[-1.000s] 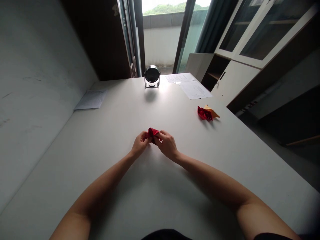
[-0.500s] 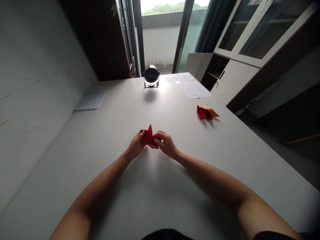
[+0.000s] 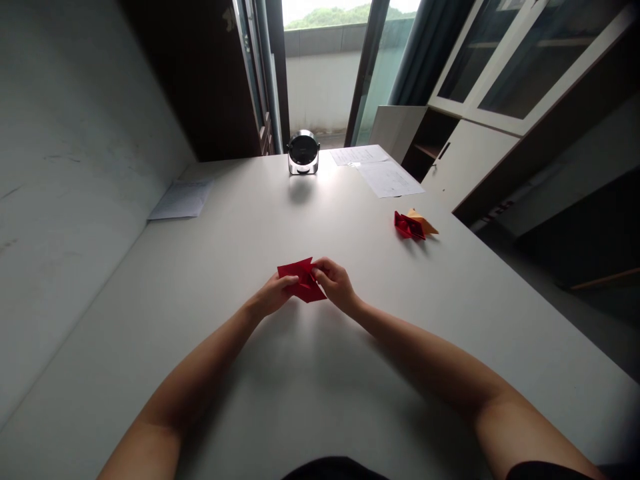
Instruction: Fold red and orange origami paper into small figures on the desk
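Observation:
A piece of folded red paper (image 3: 304, 272) is held between my two hands, above the middle of the white table (image 3: 310, 387). My left hand (image 3: 274, 293) grips its left side, with the thumb lying across the front and the other fingers hidden behind. At its right edge, my right hand (image 3: 334, 281) pinches the paper between thumb and fingers. Off to the right on the tabletop sits a red folded-paper piece (image 3: 410, 227), touching or overlapping a yellow-orange one (image 3: 423, 221).
At the far edge stands a round black-and-silver device on a stand (image 3: 303, 152). Printed sheets (image 3: 390, 179) lie at the back right, and another paper (image 3: 181, 200) rests by the left wall. White cabinets (image 3: 470, 160) stand beyond the table's right edge.
The red paper has turned and spread out flatter, and its upright point no longer sticks up. My left thumb has moved across its front. My right hand has shifted slightly right.

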`<state>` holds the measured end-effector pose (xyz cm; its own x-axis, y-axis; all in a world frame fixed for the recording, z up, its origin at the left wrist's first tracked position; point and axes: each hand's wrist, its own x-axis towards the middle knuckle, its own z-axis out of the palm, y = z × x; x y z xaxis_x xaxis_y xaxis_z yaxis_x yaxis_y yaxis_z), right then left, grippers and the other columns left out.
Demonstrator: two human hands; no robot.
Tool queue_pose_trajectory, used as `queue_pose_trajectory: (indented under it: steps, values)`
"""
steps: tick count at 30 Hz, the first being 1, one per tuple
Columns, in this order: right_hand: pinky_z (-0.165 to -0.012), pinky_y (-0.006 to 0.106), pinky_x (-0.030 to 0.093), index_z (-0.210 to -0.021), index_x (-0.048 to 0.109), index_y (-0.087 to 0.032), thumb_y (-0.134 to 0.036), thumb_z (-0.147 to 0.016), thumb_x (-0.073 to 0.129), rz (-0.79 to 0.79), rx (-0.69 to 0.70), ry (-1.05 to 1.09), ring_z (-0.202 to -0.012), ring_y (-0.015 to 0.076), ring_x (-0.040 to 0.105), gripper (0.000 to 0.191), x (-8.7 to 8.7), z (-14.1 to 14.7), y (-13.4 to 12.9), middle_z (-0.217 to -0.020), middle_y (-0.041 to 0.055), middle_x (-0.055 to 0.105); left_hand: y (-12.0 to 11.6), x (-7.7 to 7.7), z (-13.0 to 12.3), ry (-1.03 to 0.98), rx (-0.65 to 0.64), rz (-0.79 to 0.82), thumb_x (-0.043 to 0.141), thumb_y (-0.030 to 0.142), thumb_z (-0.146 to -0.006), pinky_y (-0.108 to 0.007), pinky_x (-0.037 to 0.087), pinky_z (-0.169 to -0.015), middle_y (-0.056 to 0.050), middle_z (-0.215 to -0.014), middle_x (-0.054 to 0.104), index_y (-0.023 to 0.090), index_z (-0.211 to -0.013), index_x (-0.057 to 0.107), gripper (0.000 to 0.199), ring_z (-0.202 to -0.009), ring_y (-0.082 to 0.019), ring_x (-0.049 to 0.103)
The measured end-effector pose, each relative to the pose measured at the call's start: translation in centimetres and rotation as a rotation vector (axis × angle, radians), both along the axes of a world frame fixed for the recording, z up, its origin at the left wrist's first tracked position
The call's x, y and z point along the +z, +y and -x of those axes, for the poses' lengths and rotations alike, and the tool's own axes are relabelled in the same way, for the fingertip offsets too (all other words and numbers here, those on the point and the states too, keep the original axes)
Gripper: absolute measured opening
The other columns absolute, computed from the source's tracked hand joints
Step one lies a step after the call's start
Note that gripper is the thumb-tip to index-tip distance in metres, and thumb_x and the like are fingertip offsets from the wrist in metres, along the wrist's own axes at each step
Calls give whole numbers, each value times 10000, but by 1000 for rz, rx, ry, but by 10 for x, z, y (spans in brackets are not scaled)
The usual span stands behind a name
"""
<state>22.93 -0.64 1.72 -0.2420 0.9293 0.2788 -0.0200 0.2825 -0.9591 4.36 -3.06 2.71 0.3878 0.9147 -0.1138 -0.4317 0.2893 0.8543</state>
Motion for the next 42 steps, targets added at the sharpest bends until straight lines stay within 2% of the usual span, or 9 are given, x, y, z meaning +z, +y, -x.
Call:
queue_pose_trajectory:
  steps: [9, 12, 18, 21, 24, 31, 35, 39, 42]
  values:
    - [-643, 280, 477, -892, 622, -218, -278, -918, 520, -181, -232, -241, -669, 151, 584, 121, 8, -4, -3, -773, -2, 667, -2, 3, -1, -69, -66, 25, 706, 246, -805, -397, 527, -881, -139, -1127, 703, 138, -1152, 696, 364, -1001, -268, 665]
    - [-659, 294, 487, -918, 615, -225, -291, -951, 494, -237, -244, -282, -687, 162, 595, 142, 8, -5, -4, -792, 13, 673, -2, 2, -1, -51, -52, -5, 720, 215, -783, -349, 526, -822, -116, -1053, 710, 151, -1104, 702, 327, -931, -237, 664]
    - [-798, 353, 499, -924, 617, -231, -277, -965, 507, -457, -193, -376, -828, 205, 617, 125, 12, -7, -10, -876, 56, 678, -2, -2, -4, 60, -38, -61, 754, 205, -722, -352, 538, -799, -92, -949, 710, 161, -976, 720, 260, -902, -240, 651]
    - [-748, 330, 497, -928, 611, -224, -277, -969, 499, -399, -223, -320, -764, 182, 603, 131, 15, -6, -10, -843, 39, 665, -2, -5, -5, 134, -28, -102, 705, 133, -675, -302, 510, -668, -50, -793, 676, 158, -824, 698, 152, -746, -189, 616]
    - [-668, 293, 490, -921, 603, -218, -308, -966, 503, -265, -249, -224, -699, 159, 590, 142, 14, -4, -8, -792, 15, 653, -1, -7, -6, 192, -13, -110, 685, 114, -661, -271, 460, -585, -45, -743, 657, 140, -809, 685, 150, -661, -160, 582]
    - [-627, 292, 518, -968, 576, -225, -377, -961, 515, -105, -215, -25, -669, 155, 611, 164, 6, -1, -3, -750, -1, 647, 5, -4, -6, 67, 149, -76, 855, 254, -680, -323, 528, -752, -89, -980, 703, 164, -1074, 637, 460, -875, -219, 676]
    - [-621, 299, 538, -967, 564, -228, -379, -960, 514, -71, -210, 53, -674, 156, 622, 159, 5, -2, 0, -764, 2, 651, 9, -9, -3, -24, 248, -62, 868, 266, -674, -326, 534, -792, -44, -997, 691, 199, -992, 580, 434, -892, -185, 670]
    - [-610, 298, 551, -960, 562, -220, -368, -951, 516, -27, -175, 72, -651, 147, 618, 155, 1, -2, 2, -758, -6, 644, 9, -11, 0, -80, 195, -77, 827, 170, -681, -297, 527, -751, -14, -927, 677, 186, -847, 540, 332, -838, -159, 657]
    - [-607, 294, 562, -947, 572, -216, -369, -926, 546, 3, -95, 35, -653, 146, 632, 157, -2, 0, 1, -763, -7, 650, 5, -8, -3, -43, 128, -26, 804, 176, -719, -340, 534, -809, -40, -1017, 689, 201, -1004, 595, 354, -901, -189, 671]
